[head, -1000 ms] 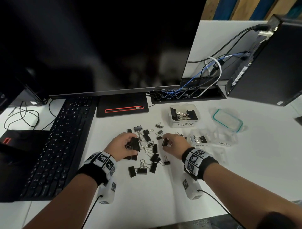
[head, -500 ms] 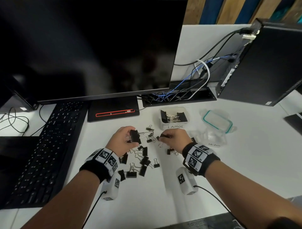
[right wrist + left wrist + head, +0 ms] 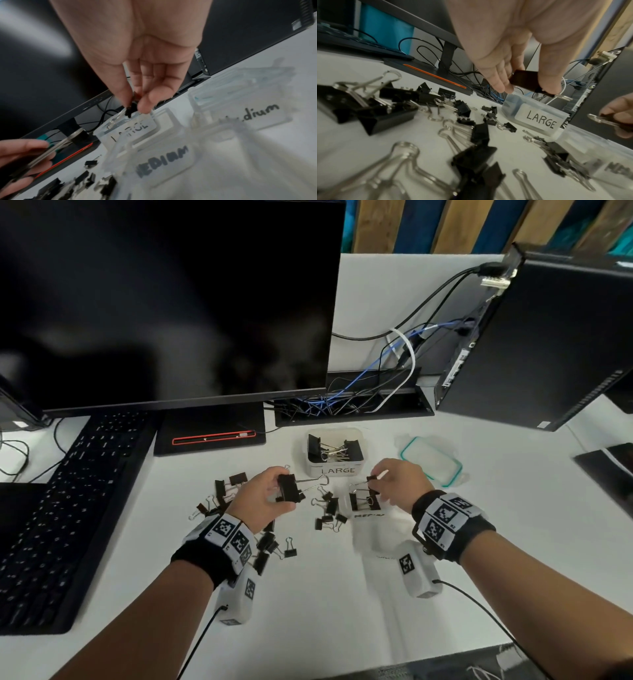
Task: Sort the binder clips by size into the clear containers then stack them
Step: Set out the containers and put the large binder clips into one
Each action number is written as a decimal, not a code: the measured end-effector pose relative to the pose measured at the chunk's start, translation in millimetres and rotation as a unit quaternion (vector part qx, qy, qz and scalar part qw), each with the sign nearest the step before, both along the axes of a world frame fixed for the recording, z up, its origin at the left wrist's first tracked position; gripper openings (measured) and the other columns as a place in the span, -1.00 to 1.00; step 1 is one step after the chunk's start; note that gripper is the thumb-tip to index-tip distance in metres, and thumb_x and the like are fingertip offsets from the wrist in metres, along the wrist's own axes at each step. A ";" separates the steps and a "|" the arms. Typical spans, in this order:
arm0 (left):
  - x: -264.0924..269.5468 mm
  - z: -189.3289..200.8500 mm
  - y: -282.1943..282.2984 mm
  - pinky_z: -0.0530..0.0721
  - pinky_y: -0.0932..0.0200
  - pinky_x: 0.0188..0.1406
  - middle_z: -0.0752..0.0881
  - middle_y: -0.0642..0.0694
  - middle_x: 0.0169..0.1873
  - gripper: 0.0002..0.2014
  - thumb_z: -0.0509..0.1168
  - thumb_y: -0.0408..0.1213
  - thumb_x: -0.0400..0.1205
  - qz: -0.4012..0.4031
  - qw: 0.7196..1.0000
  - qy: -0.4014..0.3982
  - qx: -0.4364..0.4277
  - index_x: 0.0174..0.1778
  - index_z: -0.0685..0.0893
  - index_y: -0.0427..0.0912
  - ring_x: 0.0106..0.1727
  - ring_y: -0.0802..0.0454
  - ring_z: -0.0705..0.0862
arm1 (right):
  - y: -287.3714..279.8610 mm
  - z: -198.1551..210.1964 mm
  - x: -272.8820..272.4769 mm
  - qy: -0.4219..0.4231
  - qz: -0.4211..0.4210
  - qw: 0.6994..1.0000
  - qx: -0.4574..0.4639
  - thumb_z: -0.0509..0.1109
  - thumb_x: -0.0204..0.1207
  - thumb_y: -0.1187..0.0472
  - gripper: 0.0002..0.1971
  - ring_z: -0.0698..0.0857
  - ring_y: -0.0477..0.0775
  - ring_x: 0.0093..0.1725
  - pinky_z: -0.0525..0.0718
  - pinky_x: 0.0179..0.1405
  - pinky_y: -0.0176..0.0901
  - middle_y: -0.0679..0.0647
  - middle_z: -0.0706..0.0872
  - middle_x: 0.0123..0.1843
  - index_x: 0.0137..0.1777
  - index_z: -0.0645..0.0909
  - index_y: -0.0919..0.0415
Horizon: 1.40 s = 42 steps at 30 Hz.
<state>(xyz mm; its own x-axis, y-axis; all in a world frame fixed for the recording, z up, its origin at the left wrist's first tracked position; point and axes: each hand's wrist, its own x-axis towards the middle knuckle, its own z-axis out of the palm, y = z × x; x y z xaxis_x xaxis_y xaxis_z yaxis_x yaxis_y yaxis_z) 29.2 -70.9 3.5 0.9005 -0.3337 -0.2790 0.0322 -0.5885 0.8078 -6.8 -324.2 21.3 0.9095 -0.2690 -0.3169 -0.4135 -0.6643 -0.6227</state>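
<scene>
My left hand (image 3: 265, 496) grips a large black binder clip (image 3: 290, 488) (image 3: 524, 81) above the desk, its wire handles pointing at the clear container marked LARGE (image 3: 335, 470) (image 3: 539, 119). That container holds a few large clips. My right hand (image 3: 394, 484) (image 3: 135, 104) pinches a smaller black clip (image 3: 371, 478) (image 3: 131, 107) over the clear container marked MEDIUM (image 3: 368, 515) (image 3: 164, 161), which has clips in it. Several loose black clips (image 3: 267, 542) (image 3: 476, 135) of mixed sizes lie scattered on the white desk between and below my hands.
A lid with a teal rim (image 3: 431, 462) lies right of the LARGE container. Another clear container marked Medium (image 3: 252, 112) sits beyond. A keyboard (image 3: 65, 508) is on the left, a monitor (image 3: 164, 302) behind, a computer tower (image 3: 548, 337) back right, cables (image 3: 342, 398) between.
Both hands rose off the pile with their clips. The left moved toward the LARGE container; the right moved right, over the MEDIUM container.
</scene>
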 end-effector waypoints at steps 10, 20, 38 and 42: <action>-5.4 -9.6 -27.3 0.44 0.25 0.26 0.63 -0.01 0.15 -0.47 0.49 -0.37 0.45 0.026 1.000 0.000 -0.009 0.30 0.50 -0.02 0.19 0.15 0.55 | -11.0 -15.4 5.4 0.058 0.163 0.968 -0.181 0.36 0.50 0.03 -0.81 0.64 0.11 -0.06 0.58 -0.10 -0.15 0.10 0.74 0.00 -0.01 0.64 0.11; 4.4 -18.7 -37.8 0.46 0.15 0.37 0.60 -0.05 0.31 -0.38 0.53 -0.31 0.42 0.051 0.999 0.001 -0.009 0.38 0.46 0.01 0.39 0.02 0.53 | -13.9 -18.2 8.8 0.104 0.263 0.929 -0.239 0.31 0.53 0.04 -0.73 0.68 0.18 0.08 0.60 -0.05 -0.13 0.13 0.72 0.11 0.11 0.68 0.15; 74.9 -4.0 -57.9 0.53 0.19 0.20 0.48 0.12 0.24 -0.43 0.52 -0.22 0.41 -0.033 0.991 -0.096 0.091 0.33 0.51 0.13 0.15 0.18 0.46 | -34.4 5.6 66.1 -0.002 0.245 0.960 -0.136 0.30 0.59 0.17 -0.60 0.54 0.10 0.36 0.43 0.39 -0.12 0.09 0.56 0.42 0.44 0.49 0.08; 82.7 -7.1 -62.7 0.50 0.23 0.16 0.48 0.15 0.18 -0.41 0.51 -0.24 0.42 -0.055 0.988 -0.099 0.105 0.36 0.50 0.10 0.12 0.18 0.46 | -33.7 4.9 71.8 -0.007 0.280 0.952 -0.124 0.26 0.62 0.18 -0.57 0.46 0.09 0.45 0.36 0.47 -0.11 0.07 0.50 0.49 0.50 0.43 0.07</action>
